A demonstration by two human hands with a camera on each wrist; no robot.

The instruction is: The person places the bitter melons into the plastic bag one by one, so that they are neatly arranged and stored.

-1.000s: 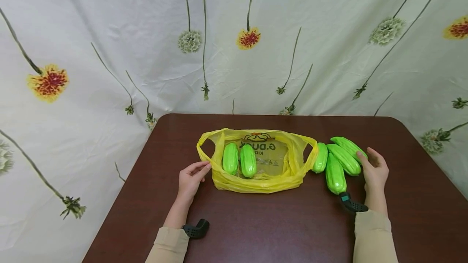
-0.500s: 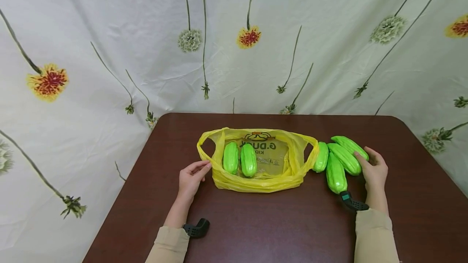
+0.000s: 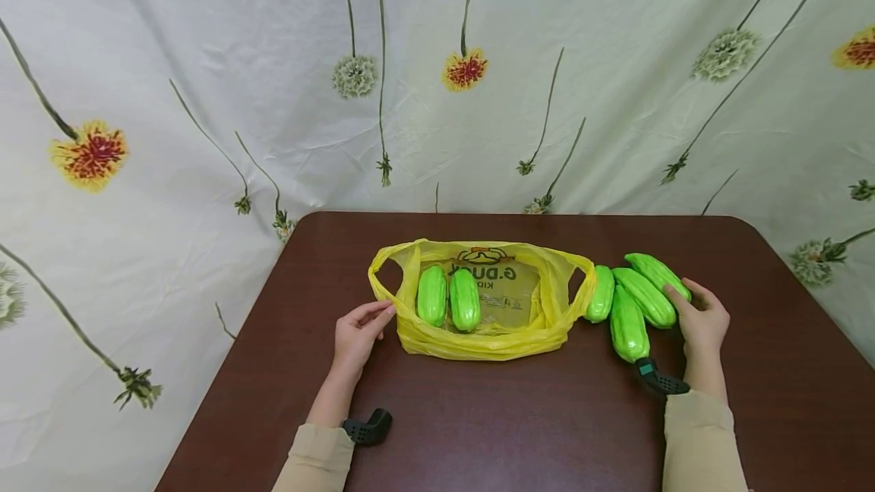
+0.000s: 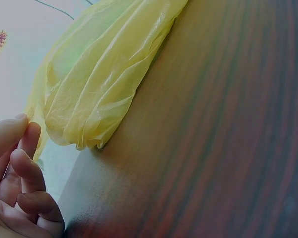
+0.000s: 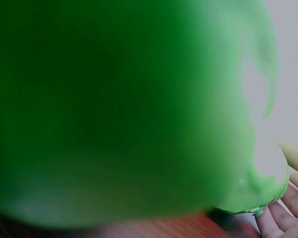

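At far left, a pale flower-printed cloth hangs behind the dark brown table where you work, your beige left sleeve reaching in above a black wrist device. Your left hand pinches the yellow plastic bag at the base of its left handle, thumb and index fingertip together on the thin film; the other fingers curl loosely below, as your left wrist view shows. The bag lies with its mouth spread open, reversed "G.DUCK" lettering showing on the far inner side. Inside, toward the left, stand 2 shiny green gourds, the left gourd and its neighbor, side by side.

Right of the bag, 4 more cluster on the table: an upright gourd partly behind the right handle, a lower gourd pointing toward you, a slanted gourd and, farthest back, the outer gourd. Your right hand clamps the near end of that outer gourd, thumb on 1 side and fingers on the other, while a 2nd wrist device sits by the lower gourd.
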